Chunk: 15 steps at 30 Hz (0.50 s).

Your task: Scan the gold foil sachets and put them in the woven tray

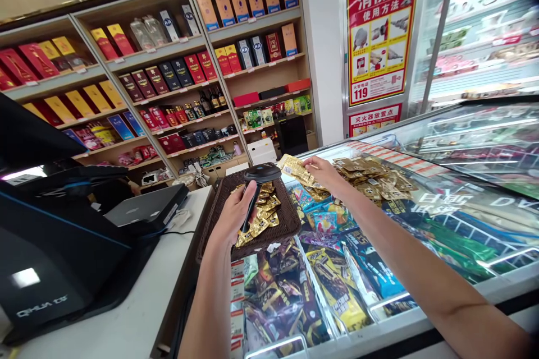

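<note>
My left hand (pixel 238 207) is wrapped round the handle of a black barcode scanner (pixel 261 173), held over a brown woven basket (pixel 289 223). Several gold packets (pixel 269 210) lie in that basket. Between the fingers and thumb of my right hand (pixel 322 171) is a gold snack packet (pixel 293 168) with a pale printed label, close in front of the scanner's head. A heap of similar gold packets (pixel 373 176) rests on the glass top of the freezer (pixel 337 325), right of my right hand.
At the left, a black checkout terminal (pixel 54 252) and a grey laptop-like device (pixel 147 205) stand on a white counter (pixel 168 283). Ice cream packs (pixel 337 286) show through the freezer glass. Shelves (pixel 252 76) of boxes and bottles line the back wall, beside a fire hydrant poster (pixel 381 33).
</note>
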Available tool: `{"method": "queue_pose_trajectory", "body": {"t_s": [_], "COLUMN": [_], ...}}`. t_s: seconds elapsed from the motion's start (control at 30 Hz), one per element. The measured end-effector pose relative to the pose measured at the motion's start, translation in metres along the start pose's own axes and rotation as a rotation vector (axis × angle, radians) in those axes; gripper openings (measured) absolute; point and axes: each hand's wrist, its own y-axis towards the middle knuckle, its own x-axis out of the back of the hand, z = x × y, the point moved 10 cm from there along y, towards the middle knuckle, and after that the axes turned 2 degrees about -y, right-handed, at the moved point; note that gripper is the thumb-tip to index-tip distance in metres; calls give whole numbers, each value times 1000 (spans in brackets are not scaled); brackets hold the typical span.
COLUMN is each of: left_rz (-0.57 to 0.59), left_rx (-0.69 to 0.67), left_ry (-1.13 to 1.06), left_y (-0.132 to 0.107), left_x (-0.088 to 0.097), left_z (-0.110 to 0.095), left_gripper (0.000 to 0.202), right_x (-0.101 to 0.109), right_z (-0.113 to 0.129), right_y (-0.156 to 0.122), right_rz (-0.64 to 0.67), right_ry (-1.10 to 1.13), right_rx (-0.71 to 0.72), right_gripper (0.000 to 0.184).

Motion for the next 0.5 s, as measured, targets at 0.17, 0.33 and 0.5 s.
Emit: {"method": "queue_pose_trajectory", "body": {"t_s": [0.17, 0.33, 0.5], "left_rz": [3, -106, -164], "left_rx": [24, 20, 3], "left_ry": [8, -34, -92], "left_y": [-1, -2, -1], "left_x": [13, 47, 61], "left_z": [3, 4, 4], "left_gripper": [55, 56, 58], "right_x": [-7, -59, -90], "right_z": [-1, -11, -10], "right_y": [-3, -30, -49], "right_rz": [87, 589, 804], "right_ry": [-39, -72, 33], "right_rx": [9, -43, 22], "right_gripper": [15, 30, 48]}}
